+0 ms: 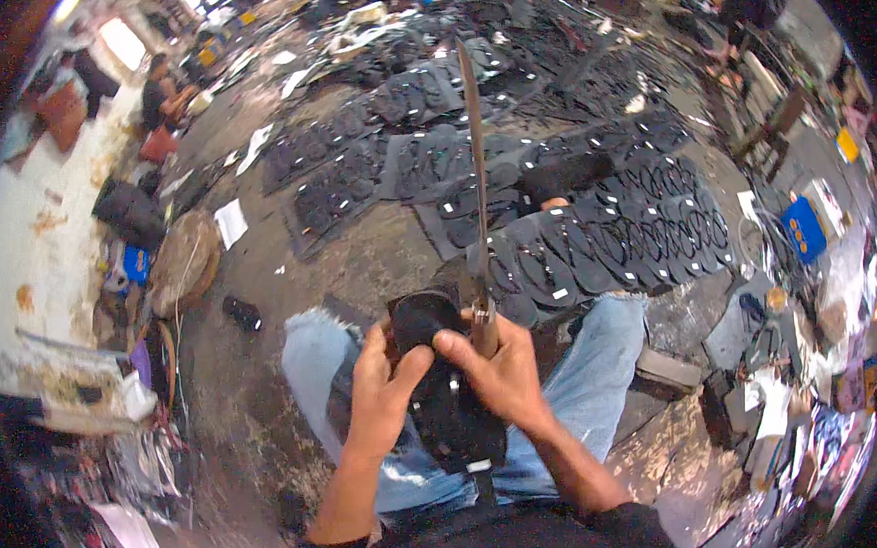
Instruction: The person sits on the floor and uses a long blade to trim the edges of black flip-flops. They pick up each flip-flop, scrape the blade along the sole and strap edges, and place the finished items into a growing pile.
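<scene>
Above my lap, my left hand (380, 386) is closed round the left side of a black sandal (426, 319), its thumb laid across the top. My right hand (503, 375) grips the handle of a long knife (479, 173), whose narrow blade points up and away from me. The right thumb also presses on the sandal, close to the left thumb. Below the hands, a dark piece like another sandal (456, 427) lies between my knees; its full shape is partly covered. The fingers under the sandal are hidden.
Rows of black sandals (596, 251) cover the floor ahead, reaching close to my right knee. A round wooden block (184, 263) stands on the left, and a small black object (242, 312) lies nearer. Another person (163, 95) sits at the far left. Scraps and a blue box (804, 230) crowd the right.
</scene>
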{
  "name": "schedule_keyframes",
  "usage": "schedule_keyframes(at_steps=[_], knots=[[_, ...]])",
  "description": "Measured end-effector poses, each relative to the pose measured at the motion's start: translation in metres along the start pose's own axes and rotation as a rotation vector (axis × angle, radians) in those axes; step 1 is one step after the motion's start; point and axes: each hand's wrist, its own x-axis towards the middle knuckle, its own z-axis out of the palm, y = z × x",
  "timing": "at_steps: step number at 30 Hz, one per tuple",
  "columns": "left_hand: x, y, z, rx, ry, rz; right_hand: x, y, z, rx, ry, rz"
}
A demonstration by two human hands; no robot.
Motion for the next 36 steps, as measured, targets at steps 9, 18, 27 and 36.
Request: schedule_keyframes(at_steps=[9,18,27,36], knots=[[-0.051,0.037,-0.036,-0.258,-0.136,-0.342,-0.111,0.048,-0.030,-0.263,-0.019,-0.205],[-0.051,0.013,-0.034,-0.212,0.032,-0.318,-0.194,0.072,-0.043,-0.424,-0.192,0.162],[-0.030,0.021,-0.028,0.030,-0.116,-0.287,-0.058,0.040,-0.056,-0.582,-0.355,0.019],[-0.023,0.019,-0.035,0.071,-0.172,-0.354,0.052,-0.031,-0.060,-0.645,-0.772,-0.026]])
